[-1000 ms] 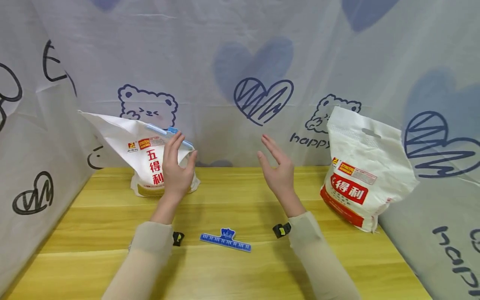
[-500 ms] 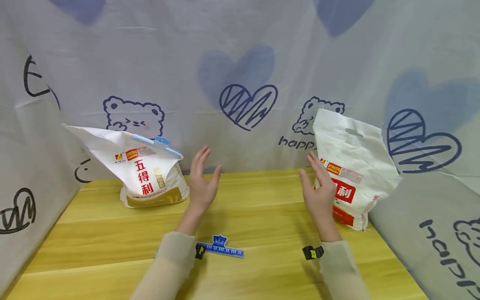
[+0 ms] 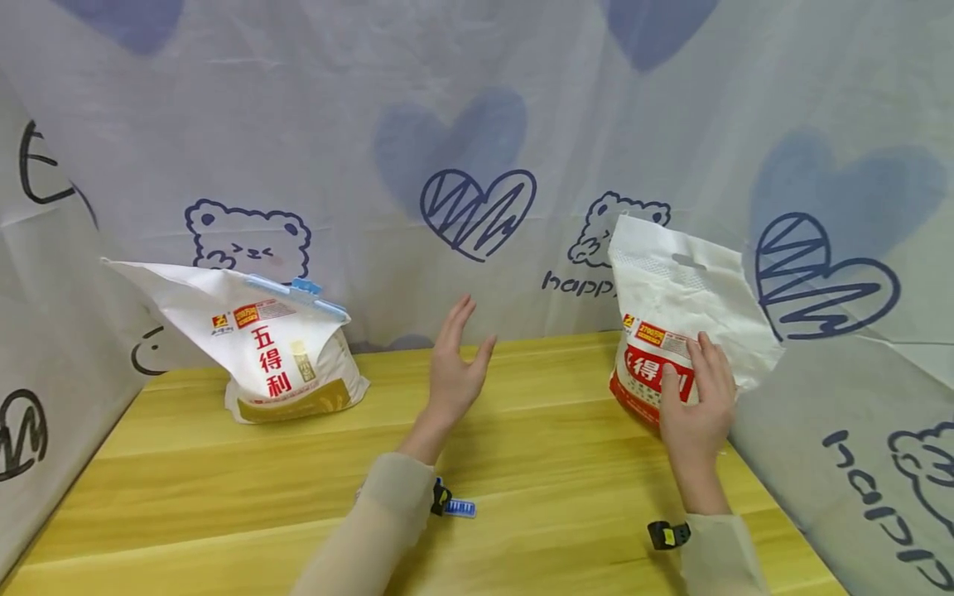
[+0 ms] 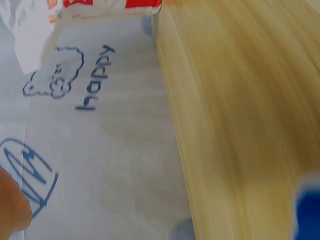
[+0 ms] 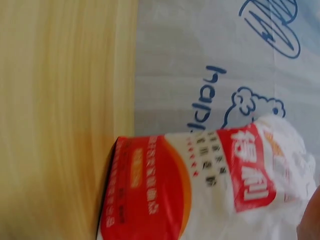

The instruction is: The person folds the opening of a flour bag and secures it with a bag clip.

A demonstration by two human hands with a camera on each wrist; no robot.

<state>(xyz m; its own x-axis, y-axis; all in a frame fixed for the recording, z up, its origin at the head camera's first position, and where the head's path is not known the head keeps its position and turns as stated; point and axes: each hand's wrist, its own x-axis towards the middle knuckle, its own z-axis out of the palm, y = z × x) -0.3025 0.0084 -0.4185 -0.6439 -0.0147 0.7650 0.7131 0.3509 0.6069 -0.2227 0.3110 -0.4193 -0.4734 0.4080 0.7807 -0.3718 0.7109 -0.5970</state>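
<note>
My right hand (image 3: 699, 410) is spread in front of the red-printed white flour bag (image 3: 671, 290) at the right, covering its lower right part in the head view. In the right wrist view this flour bag (image 5: 210, 175) fills the lower half, and a fingertip (image 5: 309, 220) shows at the right edge. Over the middle of the table, my left hand (image 3: 455, 377) has its fingers extended and thumb apart, holding nothing. Below its wrist lies a blue clip (image 3: 460, 508) with a piano-key pattern, partly hidden by the left wrist.
A second flour bag (image 3: 286, 339), gold-printed, stands at the left with a light blue clip (image 3: 298, 294) across its folded top. The wooden table (image 3: 246, 488) ends at a patterned cloth (image 3: 477, 108) behind and on both sides.
Both hands have moved right, the right one reaching the front of the red-printed bag and the left one leaving the gold-printed bag. The view has shifted slightly right.
</note>
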